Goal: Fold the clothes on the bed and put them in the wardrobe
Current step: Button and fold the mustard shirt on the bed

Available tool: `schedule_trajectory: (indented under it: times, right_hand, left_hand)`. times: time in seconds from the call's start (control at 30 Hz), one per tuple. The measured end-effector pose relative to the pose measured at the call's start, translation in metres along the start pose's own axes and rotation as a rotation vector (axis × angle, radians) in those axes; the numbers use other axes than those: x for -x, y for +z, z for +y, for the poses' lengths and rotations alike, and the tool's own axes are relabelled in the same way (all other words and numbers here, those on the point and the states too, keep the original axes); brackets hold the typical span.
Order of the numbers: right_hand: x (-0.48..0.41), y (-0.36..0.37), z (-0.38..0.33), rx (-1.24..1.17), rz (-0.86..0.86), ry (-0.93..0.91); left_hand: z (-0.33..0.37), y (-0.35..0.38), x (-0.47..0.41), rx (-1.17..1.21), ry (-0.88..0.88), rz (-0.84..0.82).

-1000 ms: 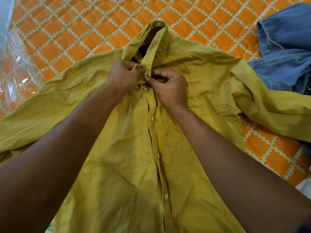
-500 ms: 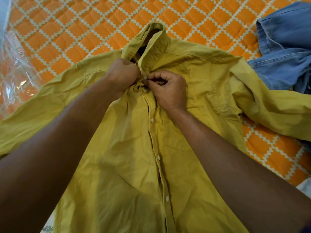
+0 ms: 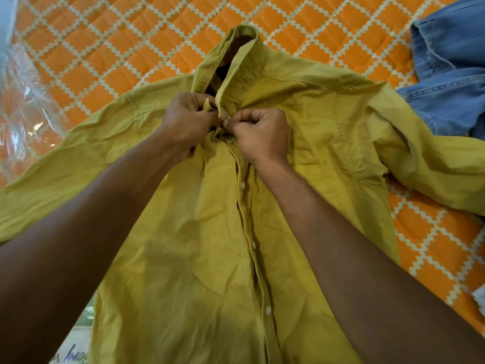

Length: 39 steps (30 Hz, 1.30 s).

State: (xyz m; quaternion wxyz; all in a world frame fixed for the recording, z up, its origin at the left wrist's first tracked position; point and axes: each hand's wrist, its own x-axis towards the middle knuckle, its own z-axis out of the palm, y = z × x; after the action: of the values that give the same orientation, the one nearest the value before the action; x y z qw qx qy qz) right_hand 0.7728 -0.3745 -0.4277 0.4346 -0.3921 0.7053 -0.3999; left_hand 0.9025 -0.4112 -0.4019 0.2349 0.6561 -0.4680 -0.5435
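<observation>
A yellow shirt (image 3: 183, 258) lies spread front-up on a bed (image 3: 105, 48) covered by an orange quilt with a white diamond pattern. Its collar (image 3: 244, 64) points to the far side, the sleeves reach out left and right, and the hem runs off the near edge of the view. The left hand (image 3: 187, 122) and right hand (image 3: 259, 137) meet just below the collar. Both have their fingers curled tight, each pinching one front edge of the shirt at the topmost button. Whether that button is through its hole cannot be told. The lower buttons (image 3: 268, 310) down the front appear fastened. The cloth is creased and lies slack, so it is probably light, soft woven cotton that will sag and drape when lifted and is unlikely to slip from a grip. Nothing looks fragile. The collar and the buttoned front strip look like the stiffest parts. For folding, the shoulders beside the sleeve seams seem the best places to take hold, because the body should hang evenly from there, while a grab at mid-cloth would likely bunch it. A crumpled blue denim garment (image 3: 451, 74) lies at the far right, meeting the sleeve on that side. A clear plastic bag (image 3: 23, 101) lies at the far left.
</observation>
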Motion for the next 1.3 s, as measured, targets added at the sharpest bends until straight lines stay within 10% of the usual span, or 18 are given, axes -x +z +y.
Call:
schedule_trajectory:
  times: [0.4, 0.67, 1.3]
  right_hand:
    - [-0.008, -0.018, -0.014, -0.13, -0.249, 0.201]
    - [-0.009, -0.022, -0.018, -0.21, -0.293, 0.24]
    - [0.0, -0.018, -0.001, -0.256, -0.256, 0.026]
  left_hand:
    - [-0.007, 0.003, 0.006, 0.122, 0.172, 0.081]
    - [-0.024, 0.019, 0.044, -0.263, 0.62, 0.688]
    - [-0.022, 0.032, 0.038, 0.025, 0.213, 0.354]
